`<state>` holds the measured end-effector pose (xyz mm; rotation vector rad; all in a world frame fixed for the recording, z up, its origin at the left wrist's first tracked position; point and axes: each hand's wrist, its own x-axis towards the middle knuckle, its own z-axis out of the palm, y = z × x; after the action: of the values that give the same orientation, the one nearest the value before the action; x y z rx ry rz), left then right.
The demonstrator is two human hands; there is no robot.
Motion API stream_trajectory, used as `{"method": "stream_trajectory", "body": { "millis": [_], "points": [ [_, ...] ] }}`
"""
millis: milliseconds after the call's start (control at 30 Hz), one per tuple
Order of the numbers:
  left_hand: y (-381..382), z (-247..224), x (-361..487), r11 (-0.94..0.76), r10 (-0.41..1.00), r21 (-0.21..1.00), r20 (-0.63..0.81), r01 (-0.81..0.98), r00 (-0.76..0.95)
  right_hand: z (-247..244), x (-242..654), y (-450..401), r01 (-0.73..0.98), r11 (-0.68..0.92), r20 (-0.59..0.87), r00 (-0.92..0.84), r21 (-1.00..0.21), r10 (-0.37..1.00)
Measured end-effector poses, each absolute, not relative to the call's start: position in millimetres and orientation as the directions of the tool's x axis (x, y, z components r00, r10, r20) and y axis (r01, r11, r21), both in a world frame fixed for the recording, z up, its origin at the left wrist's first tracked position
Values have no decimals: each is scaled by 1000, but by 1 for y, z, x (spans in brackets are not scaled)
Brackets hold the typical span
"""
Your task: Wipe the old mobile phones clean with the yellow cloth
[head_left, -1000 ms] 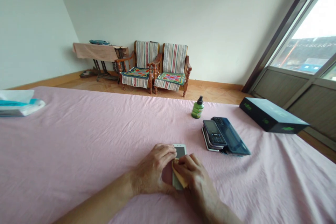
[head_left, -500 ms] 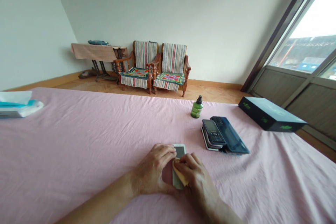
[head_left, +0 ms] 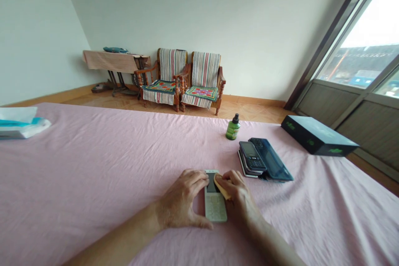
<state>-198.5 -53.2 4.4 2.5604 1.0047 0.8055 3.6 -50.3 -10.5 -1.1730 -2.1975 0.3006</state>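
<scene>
A white keypad mobile phone (head_left: 215, 208) lies flat on the pink cloth, its dark screen toward the far end. My left hand (head_left: 185, 201) steadies it, fingertips on the upper left edge and thumb by the lower left corner. Pinched in my right hand (head_left: 238, 197) is a yellow cloth (head_left: 225, 192), pressed against the right side of the screen. Part of the cloth is hidden under my fingers.
Right of my hands, a dark keypad phone (head_left: 252, 158) tops a small stack beside a blue phone case (head_left: 271, 160). Behind stands a green bottle (head_left: 232, 128). A black box (head_left: 314, 137) lies at the right, a tissue pack (head_left: 21, 126) far left, all on the pink sheet (head_left: 109, 158).
My right hand has slid the yellow cloth up and to the right, off the keypad to the screen's right side. The keypad now shows. My left hand stays nearly in place.
</scene>
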Motion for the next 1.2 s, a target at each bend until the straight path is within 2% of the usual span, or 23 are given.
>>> {"method": "stream_trajectory", "body": {
  "millis": [167, 367, 767, 1033, 1200],
  "points": [
    [-55, 5, -198, -711, 702, 442, 402, 548, 588, -6, 6, -73, 644, 567, 378, -423, -513, 823],
    [-58, 6, -195, -695, 719, 435, 399, 572, 570, -9, 13, -85, 627, 570, 419, -390, -531, 820],
    [-62, 6, -192, -676, 737, 440, 397, 591, 548, -5, -16, -83, 653, 594, 390, -450, -470, 803],
    [-60, 6, -192, -673, 739, 447, 387, 589, 551, -3, 3, -79, 661, 548, 398, -383, -512, 834],
    [-60, 6, -191, -669, 743, 451, 383, 590, 549, 0, -13, -81, 641, 569, 358, -442, -514, 822]
  ]
}}
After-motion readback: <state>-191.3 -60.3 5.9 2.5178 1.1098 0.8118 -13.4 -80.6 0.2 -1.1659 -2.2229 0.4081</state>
